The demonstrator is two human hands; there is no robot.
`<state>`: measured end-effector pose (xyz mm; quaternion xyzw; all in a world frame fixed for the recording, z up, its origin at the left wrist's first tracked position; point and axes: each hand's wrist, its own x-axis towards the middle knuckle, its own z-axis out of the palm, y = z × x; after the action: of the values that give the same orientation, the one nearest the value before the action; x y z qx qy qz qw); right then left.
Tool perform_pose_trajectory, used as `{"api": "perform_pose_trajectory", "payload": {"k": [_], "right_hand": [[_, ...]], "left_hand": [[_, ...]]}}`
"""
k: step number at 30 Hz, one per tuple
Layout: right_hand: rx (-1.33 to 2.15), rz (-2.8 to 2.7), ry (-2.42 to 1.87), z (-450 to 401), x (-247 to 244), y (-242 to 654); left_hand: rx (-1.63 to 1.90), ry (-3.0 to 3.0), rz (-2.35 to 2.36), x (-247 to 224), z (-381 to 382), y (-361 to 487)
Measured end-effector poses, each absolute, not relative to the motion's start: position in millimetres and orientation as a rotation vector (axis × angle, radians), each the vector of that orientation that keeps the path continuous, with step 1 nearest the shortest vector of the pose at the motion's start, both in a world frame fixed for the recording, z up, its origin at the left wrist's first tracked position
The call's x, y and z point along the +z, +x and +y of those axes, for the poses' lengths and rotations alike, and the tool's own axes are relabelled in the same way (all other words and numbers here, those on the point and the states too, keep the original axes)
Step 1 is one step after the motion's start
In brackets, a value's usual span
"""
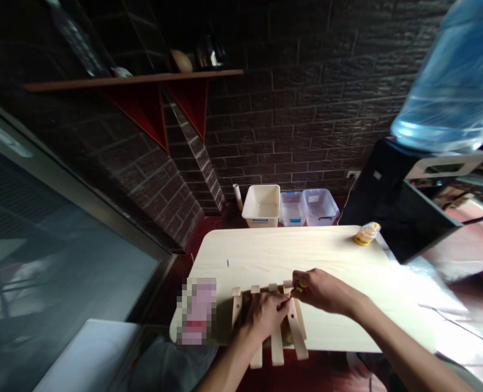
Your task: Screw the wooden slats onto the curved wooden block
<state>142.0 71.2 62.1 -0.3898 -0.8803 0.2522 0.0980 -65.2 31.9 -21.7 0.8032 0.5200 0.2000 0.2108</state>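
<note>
My right hand is closed around a screwdriver with a yellow and black handle, its shaft pointing down and left. The shaft meets a slatted wooden piece near the top of its right-hand slat. My left hand lies over the middle slats, its fingertips pinched together beside the screwdriver's tip. What those fingertips hold is too small to make out. Several pale slats with rounded ends run toward me, and dark holes show in some of them. The wooden piece overhangs the table's near edge.
The pale table carries a small dark rod, a blurred pink packet at left and a yellow-based clear bottle at the far right corner. Beyond it stand a cream bin and clear tubs. A water dispenser rises at right.
</note>
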Motion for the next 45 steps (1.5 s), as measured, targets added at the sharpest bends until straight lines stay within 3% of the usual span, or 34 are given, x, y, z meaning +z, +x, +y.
{"api": "perform_pose_trajectory", "payload": {"k": [10,26,45], "right_hand": [[1.029,-2.355,-0.996,65,66,152],[0.818,-2.34,-1.112,48,63,132],[1.066,-2.385,-0.909,72,73,144]], "left_hand": [[0.529,2.202,1.443,-33,38,-63],[0.444,2.275,1.524,-28,31,-65],[0.416,2.27,1.591,-30,36,-64]]}}
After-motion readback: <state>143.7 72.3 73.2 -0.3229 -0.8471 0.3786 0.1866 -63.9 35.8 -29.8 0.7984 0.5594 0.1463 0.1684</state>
